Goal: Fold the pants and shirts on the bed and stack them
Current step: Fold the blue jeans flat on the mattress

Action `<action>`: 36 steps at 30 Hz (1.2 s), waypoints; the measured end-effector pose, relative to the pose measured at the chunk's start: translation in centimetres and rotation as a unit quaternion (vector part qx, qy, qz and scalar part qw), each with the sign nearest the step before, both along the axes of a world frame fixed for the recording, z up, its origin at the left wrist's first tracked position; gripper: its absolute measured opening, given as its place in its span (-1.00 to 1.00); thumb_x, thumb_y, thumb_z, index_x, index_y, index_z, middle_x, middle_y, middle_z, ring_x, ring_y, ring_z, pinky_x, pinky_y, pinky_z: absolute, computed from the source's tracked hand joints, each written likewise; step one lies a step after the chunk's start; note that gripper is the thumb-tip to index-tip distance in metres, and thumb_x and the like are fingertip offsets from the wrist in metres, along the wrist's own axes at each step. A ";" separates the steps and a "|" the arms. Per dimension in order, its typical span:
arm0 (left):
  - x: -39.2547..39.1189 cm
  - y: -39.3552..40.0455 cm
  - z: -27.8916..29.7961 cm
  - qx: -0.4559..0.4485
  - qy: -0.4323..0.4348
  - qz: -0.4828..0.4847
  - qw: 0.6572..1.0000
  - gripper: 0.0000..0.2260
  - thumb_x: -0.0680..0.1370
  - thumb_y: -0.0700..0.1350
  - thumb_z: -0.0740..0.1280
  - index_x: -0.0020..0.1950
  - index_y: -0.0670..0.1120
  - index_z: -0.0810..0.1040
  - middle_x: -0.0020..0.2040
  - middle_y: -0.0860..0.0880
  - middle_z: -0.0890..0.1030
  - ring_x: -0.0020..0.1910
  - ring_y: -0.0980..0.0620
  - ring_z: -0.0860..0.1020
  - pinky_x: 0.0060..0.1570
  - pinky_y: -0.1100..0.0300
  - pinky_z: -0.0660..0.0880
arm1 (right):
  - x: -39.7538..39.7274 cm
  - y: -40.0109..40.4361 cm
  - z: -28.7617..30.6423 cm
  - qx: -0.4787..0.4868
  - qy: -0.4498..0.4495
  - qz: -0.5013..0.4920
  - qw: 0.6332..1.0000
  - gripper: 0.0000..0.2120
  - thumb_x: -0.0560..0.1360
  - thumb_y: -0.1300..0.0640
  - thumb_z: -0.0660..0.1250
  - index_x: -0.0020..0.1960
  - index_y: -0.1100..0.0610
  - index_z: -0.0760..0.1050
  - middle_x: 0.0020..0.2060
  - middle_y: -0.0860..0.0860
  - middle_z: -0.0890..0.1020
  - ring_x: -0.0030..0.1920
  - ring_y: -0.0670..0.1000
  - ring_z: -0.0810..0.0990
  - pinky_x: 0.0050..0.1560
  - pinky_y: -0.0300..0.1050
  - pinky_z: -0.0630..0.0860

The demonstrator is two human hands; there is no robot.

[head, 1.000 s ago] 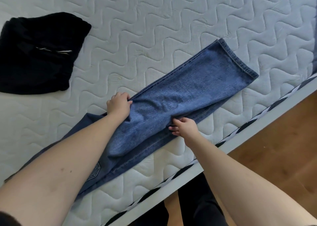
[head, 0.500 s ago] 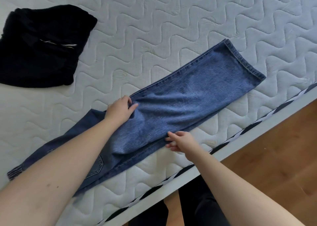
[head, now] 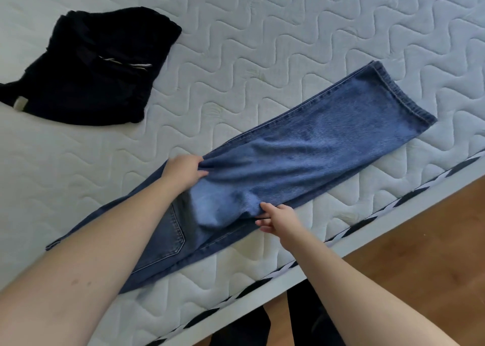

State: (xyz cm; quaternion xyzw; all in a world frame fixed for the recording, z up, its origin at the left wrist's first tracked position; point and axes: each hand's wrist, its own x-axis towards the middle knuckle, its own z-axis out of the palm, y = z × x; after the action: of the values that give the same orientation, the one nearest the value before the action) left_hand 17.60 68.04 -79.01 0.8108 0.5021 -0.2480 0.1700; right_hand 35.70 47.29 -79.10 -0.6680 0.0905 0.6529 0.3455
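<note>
Blue jeans [head: 301,162] are lying diagonally across the near part of the mattress [head: 288,44], hems pointing far right, waist end running near left under the left forearm. Left hand [head: 183,171] is gripping the far edge of the legs around mid-length, fingers curled into bunched denim. Right hand [head: 279,218] is pinching the near edge of the same fold, other fingers spread loosely. Fabric between the hands is lifting slightly and wrinkling. Black garment [head: 89,67] is sitting crumpled far left, well apart from the jeans. Wood floor [head: 420,254] is showing at near right.
</note>
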 end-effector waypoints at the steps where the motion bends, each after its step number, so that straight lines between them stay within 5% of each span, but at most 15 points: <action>1: 0.0 0.2 0.1 0.017 -0.024 0.026 0.999 -0.75 0.54 0.15 0.33 0.00 -0.02 0.56 0.04 -0.13 0.64 0.09 -0.19 0.56 -0.04 0.06 0.41 | 0.2 -0.2 0.2 -0.001 -0.015 0.008 1.000 -0.87 0.61 0.17 0.27 -0.01 0.25 0.42 -0.33 0.12 0.65 -0.49 -0.04 0.60 -0.48 -0.21 0.54; 4: 0.2 0.3 0.6 0.074 -0.083 0.068 0.991 -0.82 0.54 0.10 0.32 -0.12 0.00 0.50 -0.01 -0.11 0.61 0.05 -0.19 0.54 -0.04 0.03 0.35 | 0.5 -1.0 0.3 0.001 -0.060 0.026 0.998 -0.84 0.61 0.16 0.23 -0.09 0.24 0.44 -0.44 0.08 0.65 -0.50 -0.02 0.58 -0.48 -0.21 0.52; 8: 0.0 -1.3 1.0 0.162 -0.152 0.049 0.974 -0.77 0.52 -0.06 0.36 0.15 -0.07 0.50 0.11 -0.13 0.51 0.12 -0.18 0.45 0.06 -0.02 0.33 | -0.4 -2.1 -0.3 0.011 -0.110 0.006 0.994 -0.76 0.64 0.05 0.22 -0.08 0.21 0.49 -0.30 0.11 0.70 -0.42 0.00 0.63 -0.42 -0.18 0.55; 11: -0.8 -4.4 1.7 0.201 -0.229 0.012 0.952 -0.80 0.47 -0.10 0.44 0.02 -0.14 0.52 -0.05 -0.15 0.52 -0.05 -0.21 0.49 -0.11 -0.03 0.38 | -2.0 -2.7 -0.8 0.034 -0.101 -0.012 0.994 -0.84 0.63 0.06 0.27 0.05 0.16 0.48 -0.06 0.10 0.65 -0.33 -0.03 0.69 -0.31 -0.17 0.61; 14: -2.9 -9.0 1.7 0.201 -0.275 -0.019 0.940 -0.83 0.47 -0.06 0.42 -0.13 -0.13 0.50 -0.19 -0.10 0.51 -0.20 -0.17 0.50 -0.23 0.02 0.39 | -4.0 -2.9 -1.0 0.074 -0.020 0.014 0.997 -0.78 0.60 0.27 0.29 0.23 0.22 0.40 -0.09 0.08 0.62 -0.29 -0.02 0.70 -0.26 -0.18 0.63; 17: -5.3 -14.0 1.2 0.169 -0.261 -0.029 0.950 -0.78 0.50 0.06 0.31 -0.15 -0.09 0.49 -0.21 -0.04 0.50 -0.22 -0.12 0.49 -0.24 0.02 0.40 | -6.1 -2.8 -0.7 0.103 0.072 0.066 0.990 -0.68 0.55 0.46 0.23 0.22 0.17 0.41 0.00 0.03 0.64 -0.32 -0.03 0.64 -0.15 -0.11 0.65; 23: -11.0 -20.1 0.0 0.115 -0.128 0.002 0.985 -0.40 0.27 0.01 0.59 0.27 -0.10 0.57 0.25 -0.15 0.55 0.17 -0.18 0.55 0.03 -0.06 0.50 | -9.4 -0.9 -0.9 0.067 -0.004 0.069 0.995 -0.93 0.59 0.24 0.29 0.07 0.21 0.50 -0.26 0.05 0.56 -0.48 -0.07 0.45 -0.34 -0.20 0.54; 27: -13.4 -19.4 0.0 0.094 -0.175 0.131 0.971 -0.62 0.40 -0.31 0.47 0.20 -0.14 0.57 0.13 -0.15 0.58 0.06 -0.24 0.55 -0.04 -0.11 0.53 | -10.5 0.3 -0.7 0.046 -0.056 0.061 0.995 -0.91 0.58 0.20 0.29 0.01 0.23 0.52 -0.22 0.06 0.69 -0.48 -0.07 0.56 -0.38 -0.19 0.57; 31: -14.5 -16.8 0.7 0.071 -0.223 0.223 0.946 -0.82 0.55 -0.22 0.34 0.15 -0.11 0.53 -0.02 -0.12 0.62 0.01 -0.16 0.54 -0.08 -0.01 0.45 | -10.1 -0.1 0.3 0.043 -0.118 0.125 0.984 -0.87 0.56 0.18 0.29 -0.15 0.19 0.50 -0.35 0.03 0.62 -0.51 -0.07 0.53 -0.43 -0.19 0.51; 36: -14.9 -15.6 1.0 0.115 -0.235 0.154 0.953 -0.90 0.56 -0.13 0.36 0.00 -0.14 0.59 -0.14 -0.10 0.64 -0.11 -0.20 0.57 -0.16 -0.03 0.41 | -9.3 -2.4 0.9 0.037 -0.116 0.168 0.978 -0.87 0.51 0.21 0.28 -0.20 0.23 0.48 -0.51 0.01 0.49 -0.55 -0.04 0.43 -0.45 -0.18 0.40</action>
State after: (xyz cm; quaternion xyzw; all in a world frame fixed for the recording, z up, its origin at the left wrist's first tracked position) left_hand 2.66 52.44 -77.99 0.7734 0.5913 0.0382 0.2253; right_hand 26.40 44.91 -78.17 -0.7320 -0.0876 0.6221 0.2635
